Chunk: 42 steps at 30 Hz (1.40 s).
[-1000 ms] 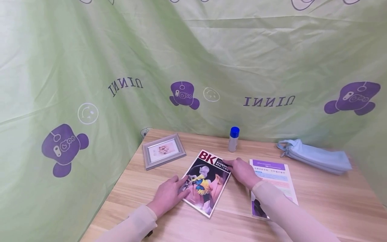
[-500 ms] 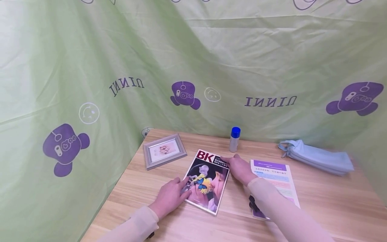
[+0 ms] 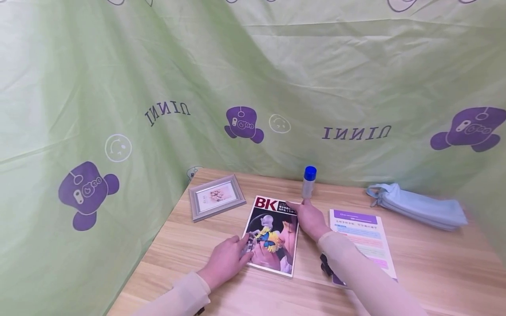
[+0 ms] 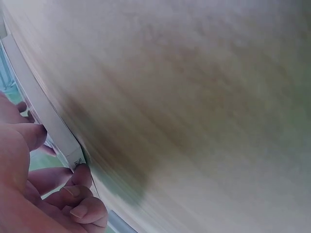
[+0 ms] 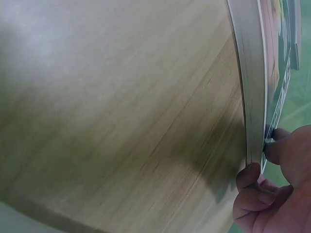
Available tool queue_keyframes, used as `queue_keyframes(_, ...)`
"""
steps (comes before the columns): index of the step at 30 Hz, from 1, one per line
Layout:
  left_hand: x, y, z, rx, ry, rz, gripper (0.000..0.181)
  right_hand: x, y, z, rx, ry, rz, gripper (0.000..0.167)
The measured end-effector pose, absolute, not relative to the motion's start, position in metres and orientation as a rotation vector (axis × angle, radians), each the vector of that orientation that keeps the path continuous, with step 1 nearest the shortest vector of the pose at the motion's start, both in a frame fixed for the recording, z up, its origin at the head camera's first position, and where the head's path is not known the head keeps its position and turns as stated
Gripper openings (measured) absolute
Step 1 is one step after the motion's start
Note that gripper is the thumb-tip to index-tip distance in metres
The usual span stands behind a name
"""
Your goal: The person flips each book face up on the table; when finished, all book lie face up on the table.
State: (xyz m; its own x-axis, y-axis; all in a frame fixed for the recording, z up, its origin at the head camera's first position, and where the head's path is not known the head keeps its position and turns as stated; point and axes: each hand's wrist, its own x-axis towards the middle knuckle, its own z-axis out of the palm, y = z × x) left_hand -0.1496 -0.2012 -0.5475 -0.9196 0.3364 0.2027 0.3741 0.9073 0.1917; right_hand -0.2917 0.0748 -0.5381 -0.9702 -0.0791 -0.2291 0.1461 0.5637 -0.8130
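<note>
A glossy magazine (image 3: pixel 272 254) with red BK lettering lies on the wooden table, face up, its top leaning slightly left. At its left edge, my left hand (image 3: pixel 224 262) holds it, thumb and index finger on the cover side. In the left wrist view, curled fingers meet a corner of its pale edge (image 4: pixel 46 104). My right hand (image 3: pixel 312 219) grips the upper right corner. The right wrist view shows fingertips bent against the corner of the page block (image 5: pixel 251 82), with other digits over the cover. Parts of both hands' fingers are hidden in the head view.
Left of the magazine is a grey picture frame (image 3: pixel 217 197). A blue-capped bottle (image 3: pixel 309 182) stands just beyond the right hand. A purple-headed printed sheet or booklet (image 3: pixel 373 237) lies partly under the right forearm. A light blue pouch (image 3: pixel 421 206) is at far right; a green curtain (image 3: pixel 253 66) hangs behind.
Between both hands the magazine has turned counterclockwise, its top going left and its bottom right. The right hand has moved slightly left along with it. The view has shifted a little.
</note>
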Motion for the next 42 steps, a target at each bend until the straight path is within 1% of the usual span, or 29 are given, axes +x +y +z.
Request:
queue_keyframes(5, -0.148, -0.199, -0.548, -0.55, -2.909, -0.345, 0.057, -0.294, 0.071, -0.541, 0.029, 2.599, -1.32, 0.084)
queue_keyframes(8, -0.147, -0.199, -0.548, -0.554, -2.902, -0.342, 0.057, -0.295, 0.069, -0.542, -0.008, 2.629, -1.287, 0.075)
queue_keyframes(13, -0.146, -0.199, -0.548, -0.554, -2.906, -0.346, 0.058, -0.295, 0.067, -0.542, -0.135, 2.711, -1.185, 0.052)
queue_keyframes(16, -0.145, -0.198, -0.548, -0.55, -2.917, -0.35, 0.059, -0.294, 0.067, -0.541, -0.238, 2.775, -1.084, 0.045)
queue_keyframes(18, -0.144, -0.198, -0.547, -0.545, -2.918, -0.356, 0.059, -0.293, 0.067, -0.54, -0.263, 2.788, -1.061, 0.044)
queue_keyframes(22, -0.143, -0.197, -0.547, -0.544, -2.908, -0.372, 0.059, -0.292, 0.067, -0.539, -0.215, 2.745, -1.124, 0.044)
queue_keyframes(26, -0.143, -0.197, -0.548, -0.545, -2.903, -0.364, 0.059, -0.292, 0.066, -0.538, -0.28, 2.789, -1.037, 0.045)
queue_keyframes(29, -0.144, -0.196, -0.549, -0.548, -2.898, -0.344, 0.059, -0.291, 0.066, -0.537, -0.249, 2.778, -1.052, 0.046)
queue_keyframes(32, -0.145, -0.195, -0.55, -0.556, -2.896, -0.338, 0.059, -0.29, 0.068, -0.535, -0.158, 2.727, -1.133, 0.052)
queue_keyframes(33, -0.145, -0.194, -0.55, -0.559, -2.897, -0.336, 0.059, -0.29, 0.068, -0.534, -0.102, 2.695, -1.192, 0.059)
queue_keyframes(36, -0.145, -0.194, -0.549, -0.559, -2.906, -0.311, 0.06, -0.287, 0.07, -0.533, -0.093, 2.687, -1.203, 0.06)
queue_keyframes(40, -0.148, -0.196, -0.546, -0.558, -2.912, -0.249, 0.058, -0.281, 0.078, -0.531, -0.347, 2.825, -0.97, 0.044)
queue_keyframes(42, -0.149, -0.197, -0.543, -0.558, -2.903, -0.239, 0.056, -0.277, 0.083, -0.53, -0.51, 2.921, -0.823, 0.042)
